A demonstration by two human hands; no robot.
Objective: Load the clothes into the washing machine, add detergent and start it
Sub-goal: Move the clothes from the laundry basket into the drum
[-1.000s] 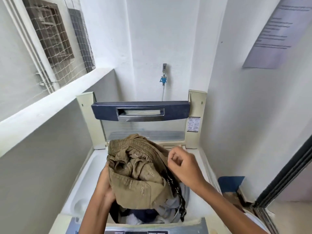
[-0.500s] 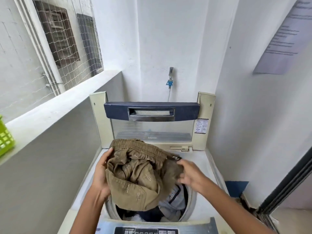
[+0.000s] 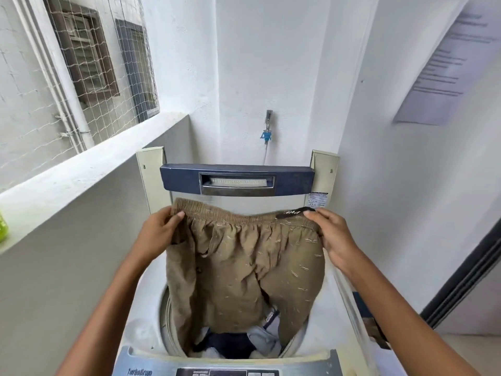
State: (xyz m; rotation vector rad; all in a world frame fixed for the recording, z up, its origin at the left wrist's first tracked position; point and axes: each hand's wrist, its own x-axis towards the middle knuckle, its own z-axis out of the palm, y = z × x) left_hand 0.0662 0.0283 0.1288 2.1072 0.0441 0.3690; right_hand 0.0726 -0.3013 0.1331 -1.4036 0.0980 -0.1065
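Note:
A pair of brown patterned shorts (image 3: 244, 267) hangs spread out over the round drum opening of the top-loading washing machine (image 3: 146, 316). My left hand (image 3: 160, 232) grips the left end of the elastic waistband. My right hand (image 3: 333, 237) grips the right end, beside a black label. The legs of the shorts reach down into the drum, where dark blue and pale clothes (image 3: 235, 343) lie. The machine's lid (image 3: 235, 180) stands upright at the back. The control panel (image 3: 225, 367) is at the bottom edge.
A grey parapet wall with a white ledge (image 3: 81, 169) runs along the left; something green (image 3: 2, 226) sits on it at the frame's edge. A tap with a blue fitting (image 3: 267, 131) is on the back wall. A white wall stands close on the right, with a dark door frame (image 3: 466, 278).
The shorts were bunched in both hands over the drum. Now my hands have moved apart and upward, pulling the waistband wide so the shorts hang open and flat.

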